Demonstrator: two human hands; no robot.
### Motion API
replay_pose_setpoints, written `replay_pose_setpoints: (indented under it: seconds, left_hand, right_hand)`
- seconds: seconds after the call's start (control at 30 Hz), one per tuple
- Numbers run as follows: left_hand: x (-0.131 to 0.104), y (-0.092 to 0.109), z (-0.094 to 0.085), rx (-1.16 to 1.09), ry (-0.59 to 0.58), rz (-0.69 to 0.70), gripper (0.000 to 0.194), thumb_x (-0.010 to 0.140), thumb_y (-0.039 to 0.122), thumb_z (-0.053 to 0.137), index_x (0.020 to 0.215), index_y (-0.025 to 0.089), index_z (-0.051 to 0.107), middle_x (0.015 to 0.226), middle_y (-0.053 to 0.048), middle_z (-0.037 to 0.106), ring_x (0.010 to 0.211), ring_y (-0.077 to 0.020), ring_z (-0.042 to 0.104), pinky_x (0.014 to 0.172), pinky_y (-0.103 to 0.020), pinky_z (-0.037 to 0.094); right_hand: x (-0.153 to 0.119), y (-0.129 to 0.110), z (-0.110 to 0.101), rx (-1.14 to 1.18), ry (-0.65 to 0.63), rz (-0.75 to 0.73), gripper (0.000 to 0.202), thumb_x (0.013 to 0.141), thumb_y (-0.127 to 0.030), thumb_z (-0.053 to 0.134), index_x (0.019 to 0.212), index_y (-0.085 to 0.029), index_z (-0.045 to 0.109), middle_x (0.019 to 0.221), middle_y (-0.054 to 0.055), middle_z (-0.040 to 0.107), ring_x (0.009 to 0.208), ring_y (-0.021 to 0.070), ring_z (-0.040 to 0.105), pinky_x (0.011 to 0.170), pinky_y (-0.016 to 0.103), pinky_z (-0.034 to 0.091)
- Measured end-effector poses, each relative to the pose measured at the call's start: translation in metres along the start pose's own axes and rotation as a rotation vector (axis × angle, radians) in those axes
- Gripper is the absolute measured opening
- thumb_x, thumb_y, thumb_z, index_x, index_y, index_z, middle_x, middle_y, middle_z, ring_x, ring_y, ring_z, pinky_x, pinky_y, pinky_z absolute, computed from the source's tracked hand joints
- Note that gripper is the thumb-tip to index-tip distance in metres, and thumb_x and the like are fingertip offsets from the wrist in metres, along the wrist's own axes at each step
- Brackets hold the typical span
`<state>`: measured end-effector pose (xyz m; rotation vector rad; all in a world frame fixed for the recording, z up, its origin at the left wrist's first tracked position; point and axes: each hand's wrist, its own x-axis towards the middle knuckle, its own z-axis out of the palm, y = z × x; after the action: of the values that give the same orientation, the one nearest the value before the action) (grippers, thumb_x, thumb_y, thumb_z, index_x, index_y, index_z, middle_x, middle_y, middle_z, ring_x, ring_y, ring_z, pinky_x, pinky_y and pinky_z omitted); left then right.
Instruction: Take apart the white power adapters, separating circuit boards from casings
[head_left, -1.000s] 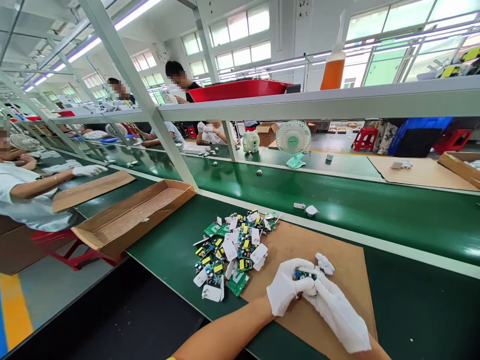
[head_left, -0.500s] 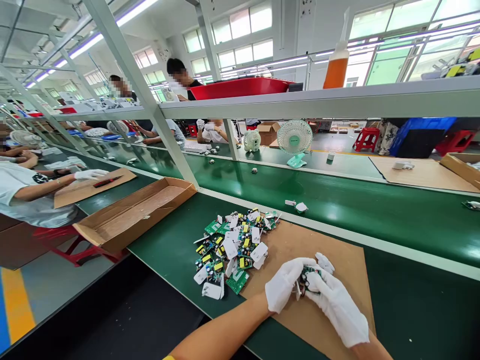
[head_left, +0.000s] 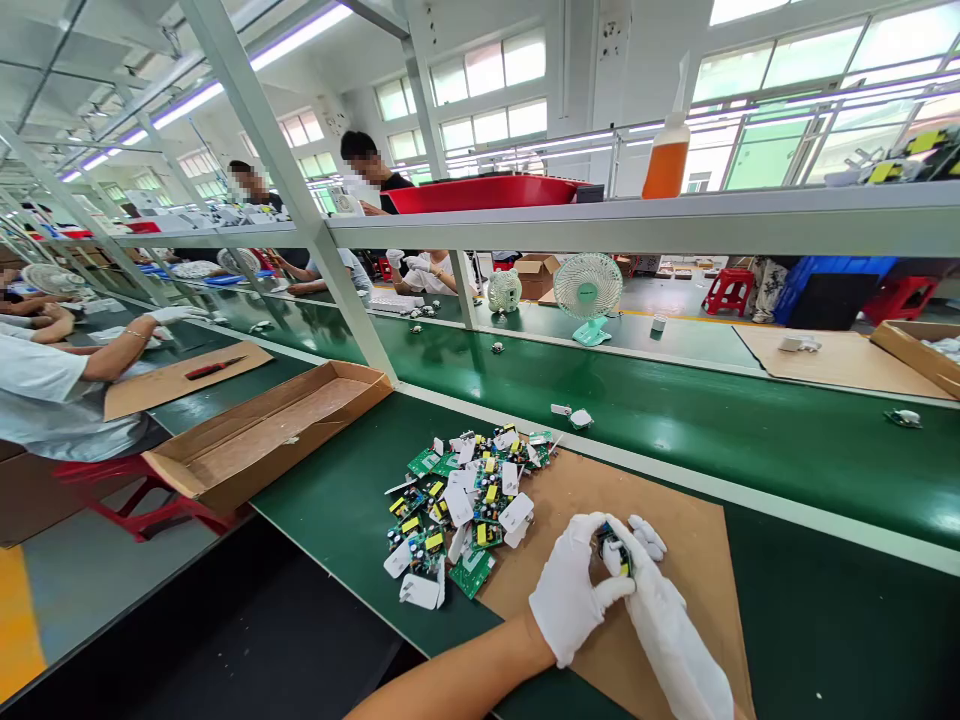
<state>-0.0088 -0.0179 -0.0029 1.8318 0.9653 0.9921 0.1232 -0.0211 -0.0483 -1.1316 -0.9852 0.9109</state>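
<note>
Both hands wear white gloves and meet over a brown cardboard sheet (head_left: 694, 545). A small circuit board (head_left: 616, 550) with a yellow part is held between them. My left hand (head_left: 574, 590) curls round its left side, thumb and fingers closed on it. My right hand (head_left: 664, 610) grips the board from the right, its fingertips partly hidden. Just behind my right hand lie small white pieces (head_left: 649, 537). Left of the cardboard is a heap of green circuit boards (head_left: 472, 573) with yellow parts and white plates.
A green conveyor belt (head_left: 675, 420) carrying a few boards runs behind the bench. An open cardboard box (head_left: 262, 430) sits at left, near a co-worker's arm (head_left: 124, 350). A metal post (head_left: 300, 215) and a shelf (head_left: 637, 225) stand ahead.
The board between my hands has been turned, and my right hand is more upright against it. Boards on the belt have shifted left. The co-worker's gloved hand has moved away from the cardboard, toward the belt.
</note>
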Motion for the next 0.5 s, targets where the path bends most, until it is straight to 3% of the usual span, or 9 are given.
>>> replay_pose_setpoints:
  seconds: [0.1, 0.2, 0.27, 0.33, 0.43, 0.5]
  left_hand:
    - [-0.001, -0.013, 0.004, -0.195, 0.026, -0.017, 0.059, 0.077, 0.037, 0.067, 0.129, 0.021, 0.045, 0.133, -0.013, 0.048, 0.123, -0.0296, 0.045, 0.107, -0.048, 0.031]
    - [0.001, -0.015, 0.002, -0.542, -0.005, -0.053, 0.064, 0.074, 0.038, 0.071, 0.130, 0.020, 0.044, 0.132, -0.013, 0.050, 0.122, -0.0296, 0.046, 0.105, -0.045, 0.034]
    - [0.006, -0.009, -0.002, -0.732, 0.019, -0.117, 0.064, 0.074, 0.036, 0.073, 0.130, 0.021, 0.046, 0.125, -0.011, 0.054, 0.115, -0.0262, 0.050, 0.100, -0.040, 0.039]
    - [0.012, -0.001, -0.007, -0.869, 0.049, -0.185, 0.057, 0.078, 0.033, 0.070, 0.129, 0.021, 0.048, 0.110, -0.008, 0.060, 0.101, -0.0204, 0.055, 0.092, -0.035, 0.042]
    - [0.020, 0.004, -0.011, -1.122, 0.040, -0.245, 0.046, 0.082, 0.038, 0.064, 0.123, 0.020, 0.055, 0.096, -0.006, 0.062, 0.086, -0.0170, 0.056, 0.081, -0.033, 0.045]
    - [0.023, 0.004, -0.012, -1.220, 0.065, -0.260, 0.045, 0.081, 0.042, 0.064, 0.120, 0.019, 0.059, 0.102, -0.008, 0.063, 0.090, -0.0188, 0.057, 0.079, -0.032, 0.045]
  right_hand:
    - [-0.014, -0.028, 0.003, -0.077, -0.048, -0.028, 0.052, 0.079, -0.059, 0.052, 0.125, -0.036, 0.058, 0.143, -0.002, 0.046, 0.133, 0.0253, 0.039, 0.110, 0.041, 0.034]
    - [-0.028, -0.065, 0.001, -0.198, -0.075, -0.034, 0.048, 0.086, -0.050, 0.049, 0.132, -0.035, 0.051, 0.151, -0.004, 0.035, 0.140, 0.0245, 0.025, 0.116, 0.047, 0.018]
    - [-0.026, -0.087, -0.004, -0.134, -0.009, 0.079, 0.047, 0.088, -0.048, 0.047, 0.134, -0.039, 0.046, 0.155, -0.007, 0.025, 0.138, 0.0237, 0.031, 0.108, 0.042, 0.038]
    - [-0.017, -0.101, -0.012, -0.062, 0.105, 0.137, 0.040, 0.082, -0.041, 0.061, 0.122, -0.040, 0.055, 0.155, -0.009, 0.023, 0.132, 0.0243, 0.041, 0.085, 0.029, 0.055]
    - [-0.002, -0.106, -0.030, 0.056, 0.147, 0.063, 0.037, 0.073, -0.022, 0.065, 0.107, -0.035, 0.063, 0.154, -0.009, 0.025, 0.123, 0.0233, 0.052, 0.059, 0.017, 0.056]
    - [0.002, -0.102, -0.041, 0.052, 0.108, 0.082, 0.040, 0.070, -0.015, 0.058, 0.105, -0.033, 0.062, 0.151, -0.006, 0.030, 0.120, 0.0233, 0.055, 0.058, 0.020, 0.056]
